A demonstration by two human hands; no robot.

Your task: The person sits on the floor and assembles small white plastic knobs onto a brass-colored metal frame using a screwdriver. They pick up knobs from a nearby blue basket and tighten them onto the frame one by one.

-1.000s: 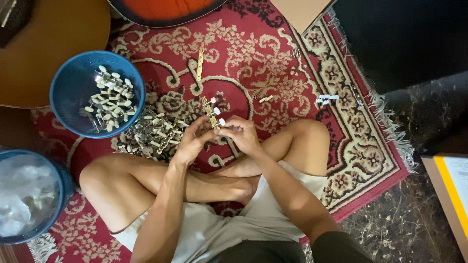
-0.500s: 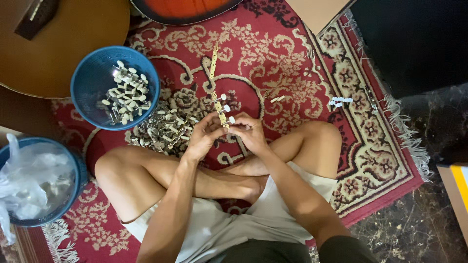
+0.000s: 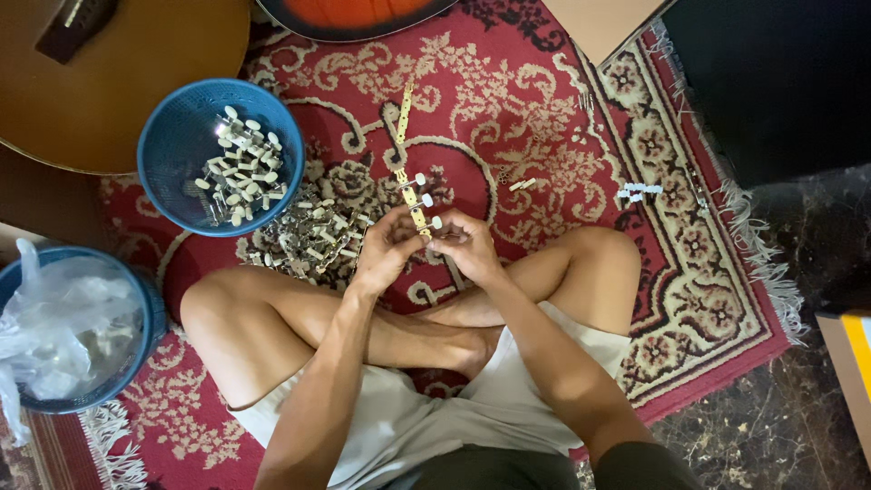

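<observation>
On the red patterned carpet (image 3: 562, 118), a round blue plastic basket (image 3: 172, 145) holds white-knobbed metal tuning pegs (image 3: 238, 172); both hands, left hand (image 3: 386, 249) and right hand (image 3: 464, 247), are grasping a brass peg strip (image 3: 413, 195).

A crumpled clear plastic bag (image 3: 54, 327) lies inside a round blue plastic basket (image 3: 145, 299) at the left edge, well to the left of and below where the two hands meet. A flat beige cardboard box (image 3: 603, 23) shows one corner at the top edge, far above and to the right of the hands. At the right edge, well right of and below the hands, sits a tan box with a yellow panel (image 3: 853, 363), only partly in view. No signs or screens show.
</observation>
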